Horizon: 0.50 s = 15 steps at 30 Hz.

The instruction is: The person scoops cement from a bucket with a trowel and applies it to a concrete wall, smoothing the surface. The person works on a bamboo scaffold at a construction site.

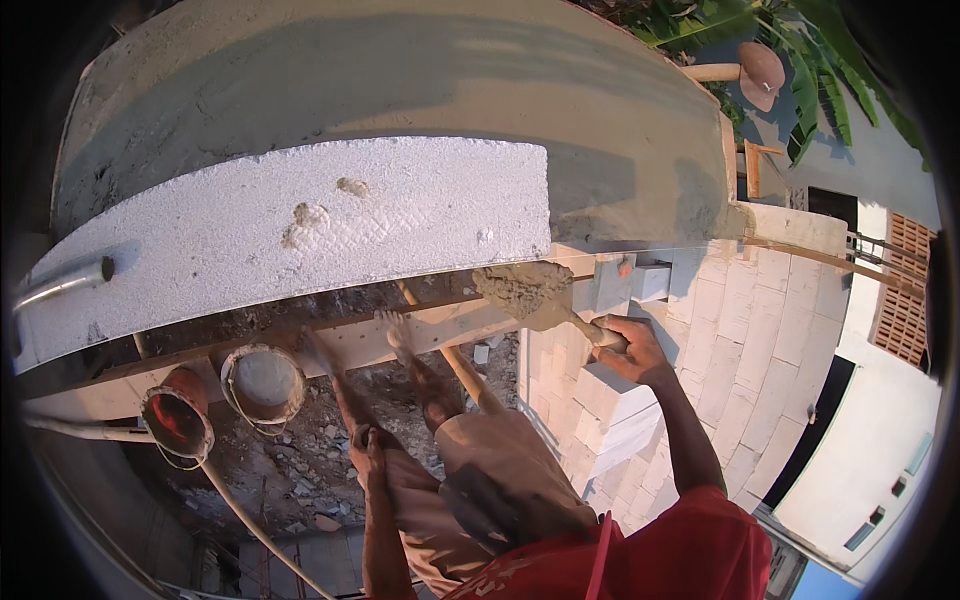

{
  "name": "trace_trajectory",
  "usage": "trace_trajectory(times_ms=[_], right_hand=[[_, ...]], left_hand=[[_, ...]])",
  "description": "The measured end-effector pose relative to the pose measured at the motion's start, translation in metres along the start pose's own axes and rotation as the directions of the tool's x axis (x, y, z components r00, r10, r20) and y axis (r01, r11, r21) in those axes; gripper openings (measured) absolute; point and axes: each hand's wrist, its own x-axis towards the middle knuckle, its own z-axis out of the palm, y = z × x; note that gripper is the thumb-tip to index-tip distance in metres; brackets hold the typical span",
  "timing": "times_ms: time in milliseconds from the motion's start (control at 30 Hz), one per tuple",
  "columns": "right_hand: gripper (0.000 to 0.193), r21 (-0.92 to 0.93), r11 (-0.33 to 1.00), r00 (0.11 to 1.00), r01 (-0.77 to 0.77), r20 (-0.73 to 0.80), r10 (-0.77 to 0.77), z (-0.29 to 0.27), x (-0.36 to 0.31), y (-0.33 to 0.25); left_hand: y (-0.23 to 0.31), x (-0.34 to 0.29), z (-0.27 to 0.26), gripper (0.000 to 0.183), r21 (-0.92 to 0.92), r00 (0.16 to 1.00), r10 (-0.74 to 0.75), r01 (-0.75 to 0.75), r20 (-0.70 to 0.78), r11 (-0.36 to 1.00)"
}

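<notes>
Our right grip (632,350), right of centre in the frame, is wrapped around the handle of a trowel (548,318), whose blade points to the upper left and carries a heap of wet grey mortar (520,284). That loaded blade sits near the middle of the frame, just below the lower right corner of a long white block (420,210); we cannot tell whether the two touch. Our left grip (366,452) is low, left of centre, beside our left leg, and we cannot tell whether its fingers are closed on anything. Two shallow hollows mark the block's face, and a metal tube (65,285) lies across its left end. Behind it, a wide grey surface (400,95) fills the top of the frame, partly in shadow. Our bare feet (397,334) are on a wooden plank (470,322), the left one blurred. Left of them are a reddish bucket (186,380) and a paler bucket (290,365), side by side, with rubble (325,440) below. Pale blockwork (740,330) spreads over the right, and a cap (762,75) hangs on a pole at the upper right.
</notes>
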Motion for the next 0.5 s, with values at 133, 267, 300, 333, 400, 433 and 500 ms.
trace_trajectory(times_ms=[133, 267, 300, 333, 400, 433, 500], right_hand=[[0.038, -0.232, 0.972, 0.967, 0.024, -0.243, -0.082, -0.023, -0.003, 0.064], [0.034, -0.415, 0.909, 0.843, 0.047, -0.472, -0.259, -0.012, 0.033, 0.128], [0.034, -0.469, 0.882, 0.816, 0.052, -0.489, -0.308, -0.005, 0.043, 0.142], [0.034, -0.52, 0.852, 0.788, 0.057, -0.501, -0.358, 0.001, 0.056, 0.154], [0.032, -0.602, 0.798, 0.825, -0.011, -0.456, -0.332, 0.005, 0.073, 0.171], [0.033, -0.573, 0.816, 0.85, -0.074, -0.464, -0.248, 0.008, 0.079, 0.174], [0.031, -0.475, 0.867, 0.813, -0.147, -0.558, -0.168, 0.012, 0.083, 0.174]], left_hand=[[0.008, 0.003, -0.008, 0.033, 0.116, 0.996, -0.044, 0.035, 0.075, 0.993], [0.018, 0.005, -0.014, 0.032, 0.174, 0.997, -0.009, -0.005, 0.078, 0.985], [0.02, 0.006, -0.016, 0.032, 0.151, 0.996, 0.038, -0.05, 0.084, 0.987], [0.023, 0.008, -0.017, 0.032, 0.163, 0.994, 0.034, -0.05, 0.1, 0.985], [0.026, 0.005, -0.019, 0.033, 0.149, 0.993, -0.011, -0.006, 0.118, 0.989], [0.026, 0.004, -0.022, 0.034, 0.124, 0.995, -0.007, -0.004, 0.096, 0.992], [0.029, 0.003, -0.023, 0.035, 0.185, 0.998, 0.011, -0.022, 0.063, 0.982]])
